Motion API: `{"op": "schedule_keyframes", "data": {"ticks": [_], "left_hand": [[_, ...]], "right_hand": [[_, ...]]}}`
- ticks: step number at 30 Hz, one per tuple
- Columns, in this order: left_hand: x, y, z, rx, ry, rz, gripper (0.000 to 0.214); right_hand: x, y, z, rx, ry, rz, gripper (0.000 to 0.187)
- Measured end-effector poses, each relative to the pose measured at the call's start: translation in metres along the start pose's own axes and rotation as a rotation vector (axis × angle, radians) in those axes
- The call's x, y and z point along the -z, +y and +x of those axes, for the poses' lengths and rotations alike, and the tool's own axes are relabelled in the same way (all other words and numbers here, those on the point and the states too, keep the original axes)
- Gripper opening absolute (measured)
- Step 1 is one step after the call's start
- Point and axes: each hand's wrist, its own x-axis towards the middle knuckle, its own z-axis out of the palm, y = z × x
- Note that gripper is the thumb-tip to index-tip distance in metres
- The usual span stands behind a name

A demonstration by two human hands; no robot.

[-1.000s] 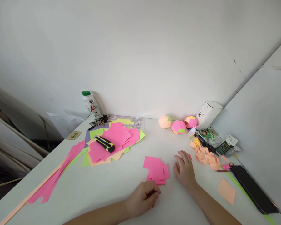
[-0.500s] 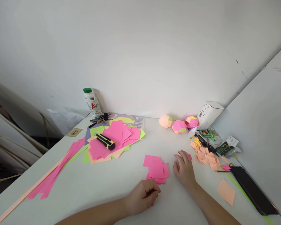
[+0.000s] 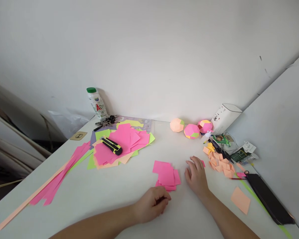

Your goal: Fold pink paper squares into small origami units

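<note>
My left hand (image 3: 153, 204) rests on the table with its fingers loosely curled, and nothing shows in it. Just beyond its knuckles lies a loose stack of pink paper squares (image 3: 166, 175). To the right of that stack, my right hand (image 3: 196, 175) lies on the table, open, fingers bent and slightly apart. A small pink paper piece (image 3: 203, 163) peeks out beside its fingertips, mostly hidden. Farther right sits a pile of folded peach paper pieces (image 3: 220, 163), with a few yellow ones (image 3: 210, 148) behind.
A cutter knife (image 3: 111, 146) lies on sheets of coloured paper (image 3: 124, 141). Long paper strips (image 3: 62, 172) stretch along the left. Several paper balls (image 3: 191, 131) stand near the wall. A bottle (image 3: 97, 105), keys (image 3: 106, 122), white cylinder (image 3: 225, 118), black case (image 3: 269, 199) and peach sheet (image 3: 240, 200) surround the area.
The view has tilted slightly, so most things appear a little higher. Both hands hold nearly the same pose and place beside the pink squares.
</note>
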Motion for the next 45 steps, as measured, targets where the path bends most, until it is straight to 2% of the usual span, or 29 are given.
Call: {"op": "schedule_keyframes", "data": {"ticks": [45], "left_hand": [[-0.0092, 0.0038, 0.0057, 0.078, 0.057, -0.097, 0.012]], "right_hand": [[0.0042, 0.0035, -0.0047, -0.004, 0.013, 0.035, 0.023]]}}
